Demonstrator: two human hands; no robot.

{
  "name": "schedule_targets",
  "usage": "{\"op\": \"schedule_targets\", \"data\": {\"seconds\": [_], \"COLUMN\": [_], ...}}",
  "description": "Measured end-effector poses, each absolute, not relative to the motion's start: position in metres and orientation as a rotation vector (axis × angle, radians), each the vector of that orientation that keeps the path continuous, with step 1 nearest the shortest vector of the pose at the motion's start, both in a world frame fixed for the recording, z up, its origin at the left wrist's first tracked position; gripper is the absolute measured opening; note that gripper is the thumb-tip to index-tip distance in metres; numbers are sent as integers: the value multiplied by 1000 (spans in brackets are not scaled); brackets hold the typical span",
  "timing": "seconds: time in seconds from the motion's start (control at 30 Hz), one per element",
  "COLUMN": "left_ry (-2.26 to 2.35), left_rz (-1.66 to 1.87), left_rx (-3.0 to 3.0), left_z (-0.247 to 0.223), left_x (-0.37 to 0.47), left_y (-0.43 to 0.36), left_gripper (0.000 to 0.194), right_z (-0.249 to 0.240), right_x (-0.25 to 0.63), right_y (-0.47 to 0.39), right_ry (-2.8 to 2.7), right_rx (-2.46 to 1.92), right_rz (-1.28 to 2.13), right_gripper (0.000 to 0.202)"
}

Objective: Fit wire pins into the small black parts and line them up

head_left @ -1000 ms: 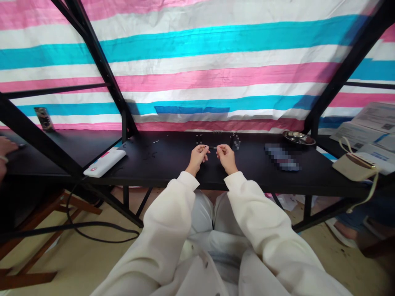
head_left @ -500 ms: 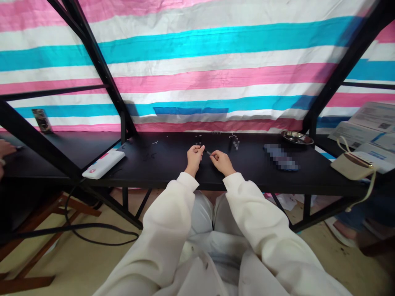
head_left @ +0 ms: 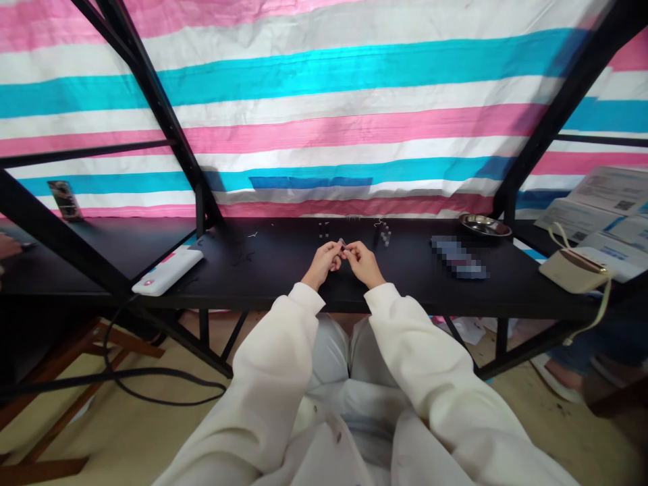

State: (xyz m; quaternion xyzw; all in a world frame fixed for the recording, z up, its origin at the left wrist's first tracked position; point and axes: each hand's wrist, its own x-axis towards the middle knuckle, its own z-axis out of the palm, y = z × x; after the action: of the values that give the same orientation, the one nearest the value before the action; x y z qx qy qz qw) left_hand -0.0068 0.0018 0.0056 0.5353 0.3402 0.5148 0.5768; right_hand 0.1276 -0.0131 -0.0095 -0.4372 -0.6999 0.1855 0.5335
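My left hand [head_left: 322, 262] and my right hand [head_left: 363, 262] meet fingertip to fingertip above the black table [head_left: 283, 277]. Both are closed in a pinch around a small dark pen-like piece [head_left: 342, 243], mostly covered by the fingers. Just beyond the left hand stand several tiny greyish parts [head_left: 324, 229]. Farther right lies a group of small clear pieces [head_left: 385, 235], with a thin dark stick [head_left: 376, 233] beside them. What look like small springs [head_left: 353, 217] lie at the table's back edge.
A white plastic case [head_left: 168, 271] lies left, by the black frame post. To the right are a metal dish [head_left: 484, 225], a blurred-out object [head_left: 460, 258] and a beige bag [head_left: 574, 270]. Another person's hand [head_left: 9, 246] shows at far left. Striped sheeting [head_left: 324, 135] hangs behind.
My hands have come closer together, the right fingers now next to the left ones. The dark piece, earlier visible as a stick between them, is now largely hidden and more upright.
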Motion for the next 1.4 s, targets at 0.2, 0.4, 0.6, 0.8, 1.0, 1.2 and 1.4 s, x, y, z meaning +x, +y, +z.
{"op": "schedule_targets", "data": {"seconds": [0.2, 0.4, 0.6, 0.8, 1.0, 1.2, 1.4], "left_ry": [883, 869, 865, 955, 954, 964, 969], "left_rz": [1286, 1277, 1241, 1311, 1320, 1314, 1303], "left_rx": [1329, 1312, 1260, 1190, 1195, 1195, 1204], "left_z": [4, 3, 6, 8, 6, 4, 6], "left_x": [-8, -8, -7, -8, -9, -9, -8], "left_y": [2, 3, 1, 2, 4, 6, 4], "left_gripper": [39, 39, 33, 30, 28, 28, 27], "right_z": [-13, -8, 4, 8, -5, -10, -14], "right_x": [129, 129, 138, 163, 191, 206, 210], "right_y": [-10, -7, 5, 17, 19, 22, 25], "right_ry": [-1763, -1911, -2003, -1952, -1726, -1509, -1463], "right_rx": [-1044, -1031, -1100, -1204, -1350, -1579, -1670], "right_rz": [429, 391, 397, 271, 247, 180, 141], "right_gripper": [19, 13, 7, 14, 19, 13, 12]}}
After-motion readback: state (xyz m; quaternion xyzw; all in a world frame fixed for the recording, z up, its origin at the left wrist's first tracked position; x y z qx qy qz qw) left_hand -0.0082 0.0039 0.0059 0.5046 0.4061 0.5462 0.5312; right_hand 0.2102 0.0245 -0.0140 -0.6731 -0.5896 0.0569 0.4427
